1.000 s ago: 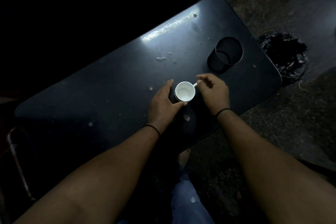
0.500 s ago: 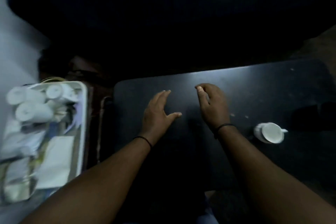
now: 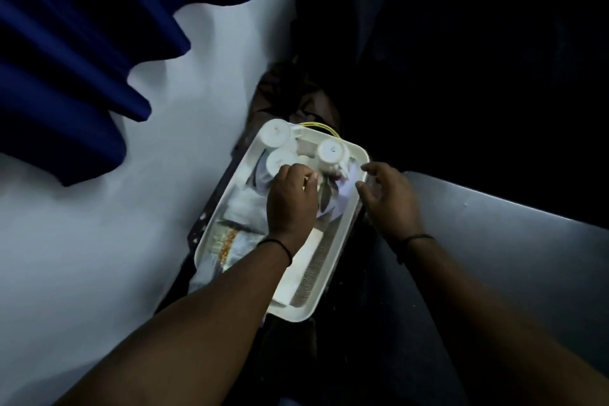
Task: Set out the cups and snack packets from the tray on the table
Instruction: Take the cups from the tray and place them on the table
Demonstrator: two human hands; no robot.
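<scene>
A white tray [image 3: 293,313] sits left of the dark table [image 3: 494,241]. At its far end three white cups stand upside down: one at the far corner [image 3: 275,132], one nearer [image 3: 280,160], one to the right [image 3: 331,151]. Snack packets [image 3: 230,241] and paper sachets [image 3: 245,204] lie in the near half. My left hand [image 3: 290,204] is over the tray, its curled fingertips at the nearer cup; a grip is not clear. My right hand [image 3: 385,198] hovers at the tray's right rim, fingers spread, holding nothing.
A pale wall [image 3: 99,241] runs along the left, with a blue curtain [image 3: 66,43] hanging at the upper left. The tray rests on something dark and low between wall and table. The area beyond the tray and table is black.
My view has swung left from the table to the tray. Both hands let go of the cup on the table and moved over the tray; the left now reaches among the cups.
</scene>
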